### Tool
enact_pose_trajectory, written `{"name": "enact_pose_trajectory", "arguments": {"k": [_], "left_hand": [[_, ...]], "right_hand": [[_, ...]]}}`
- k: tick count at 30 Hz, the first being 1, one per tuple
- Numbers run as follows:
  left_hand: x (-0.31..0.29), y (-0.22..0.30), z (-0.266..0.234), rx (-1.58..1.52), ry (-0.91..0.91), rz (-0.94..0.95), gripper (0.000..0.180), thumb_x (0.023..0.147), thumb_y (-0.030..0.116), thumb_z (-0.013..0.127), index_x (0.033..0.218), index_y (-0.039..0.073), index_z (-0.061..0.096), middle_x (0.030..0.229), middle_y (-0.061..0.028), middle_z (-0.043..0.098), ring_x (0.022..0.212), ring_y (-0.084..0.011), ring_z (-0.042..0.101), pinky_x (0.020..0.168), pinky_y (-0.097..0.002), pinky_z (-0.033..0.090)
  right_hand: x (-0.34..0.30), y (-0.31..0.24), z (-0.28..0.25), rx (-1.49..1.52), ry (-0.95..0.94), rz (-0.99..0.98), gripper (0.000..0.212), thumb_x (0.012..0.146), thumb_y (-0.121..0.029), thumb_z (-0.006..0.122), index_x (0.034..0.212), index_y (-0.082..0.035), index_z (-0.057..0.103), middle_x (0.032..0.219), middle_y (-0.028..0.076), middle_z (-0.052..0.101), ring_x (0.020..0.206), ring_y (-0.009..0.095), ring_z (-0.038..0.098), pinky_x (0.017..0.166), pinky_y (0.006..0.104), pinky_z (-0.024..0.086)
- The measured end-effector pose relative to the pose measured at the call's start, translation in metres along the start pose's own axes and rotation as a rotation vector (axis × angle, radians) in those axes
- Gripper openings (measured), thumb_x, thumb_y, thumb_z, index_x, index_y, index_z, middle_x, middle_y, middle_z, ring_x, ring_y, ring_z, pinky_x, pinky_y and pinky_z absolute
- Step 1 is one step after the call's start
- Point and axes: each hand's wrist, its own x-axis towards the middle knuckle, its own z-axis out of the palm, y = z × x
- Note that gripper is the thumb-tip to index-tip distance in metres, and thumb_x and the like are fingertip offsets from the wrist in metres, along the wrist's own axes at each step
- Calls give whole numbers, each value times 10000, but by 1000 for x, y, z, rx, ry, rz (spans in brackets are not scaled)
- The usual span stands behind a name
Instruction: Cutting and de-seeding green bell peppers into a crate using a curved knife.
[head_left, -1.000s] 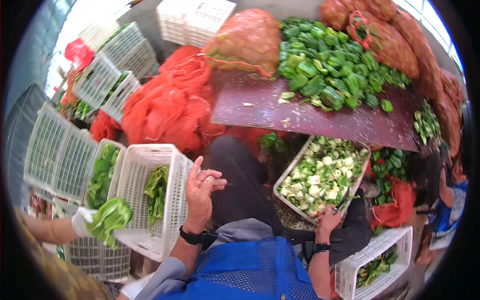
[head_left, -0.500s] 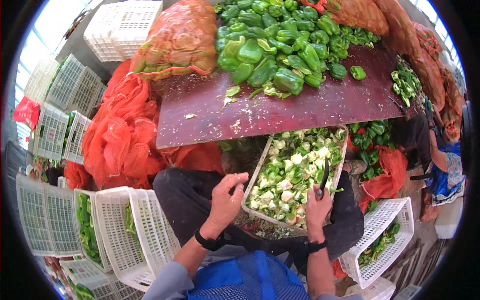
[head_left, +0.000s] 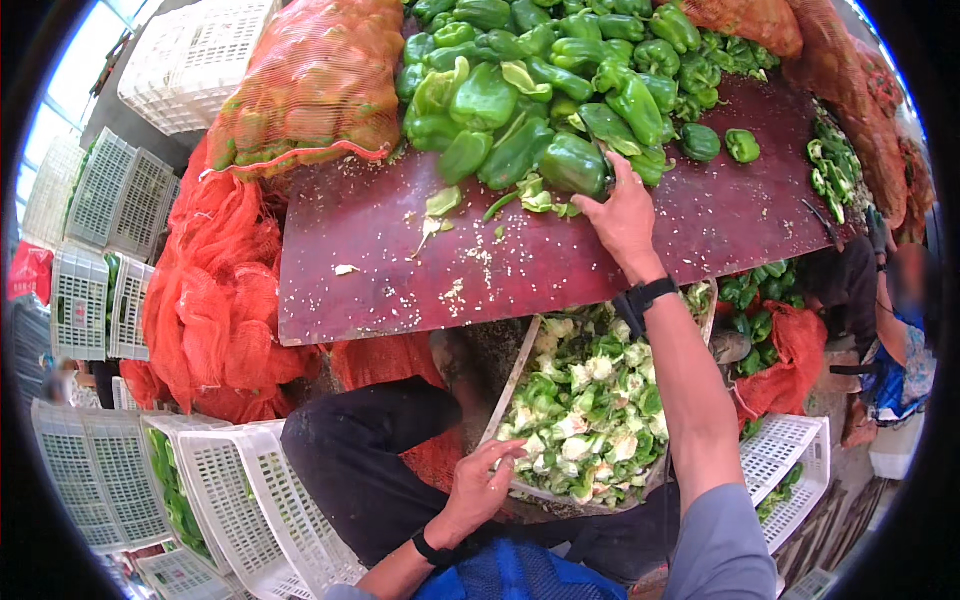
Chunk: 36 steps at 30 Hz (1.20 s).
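Observation:
My right hand reaches onto the dark red table, its fingers and thumb at a large green bell pepper on the pile's near edge. A dark knife shows at its fingertips, the blade pointing away over the peppers; the handle is mostly hidden by the hand. My left hand, loosely curled with fingers apart, hovers empty at the near left edge of a crate. Pale pepper cores and green scraps fill that crate, which stands between my legs, partly under the table.
Loose scraps and seeds lie on the table. A mesh sack of peppers stands at its far left, with empty red net bags below. White crates flank me on the left, another at right. A co-worker's arm shows far right.
My right hand has gone from above the core crate forward to the pepper pile, taking the knife with it. My left hand has dropped lower and nearer to me. The view has shifted slightly.

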Motion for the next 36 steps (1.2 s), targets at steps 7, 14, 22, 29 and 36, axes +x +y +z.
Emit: {"name": "enact_pose_trajectory", "arguments": {"k": [7,14,22,29,36], "left_hand": [[15,9,-8,-4,66,109,345,973,-75,542,1265,5,707,1064,-91,737,968,-159,681,872,-289,525],[9,27,-11,1,111,221,365,946,-79,565,1281,-2,685,1090,-121,730,1018,-212,715,916,-317,545],[-31,53,18,-210,-11,209,674,961,-59,579,1591,10,350,1473,-145,550,1340,-245,573,1132,-390,470],[-68,63,45,-118,34,294,848,910,-52,651,1639,20,223,1621,-176,345,1419,-295,482,1151,-421,470],[-70,56,64,-311,-177,295,870,928,-34,666,1643,9,172,1626,-174,301,1450,-286,438,1183,-431,433]], "right_hand": [[-25,11,-14,750,-136,578,427,833,-327,876,1041,-12,675,735,28,681,512,134,608,442,298,472],[-163,-1,-72,1629,-299,635,354,944,-256,723,1200,-42,602,835,-19,661,522,43,538,435,195,420],[-291,-48,-152,1549,-338,755,809,762,13,684,1531,15,433,812,24,621,480,69,466,416,225,340],[-351,-66,-193,1261,-236,689,762,741,50,740,1467,-48,529,1011,10,674,597,43,514,492,214,384],[-392,-62,-216,1248,-116,699,765,732,48,775,1454,-21,531,1076,27,664,799,72,587,671,233,478]]}}
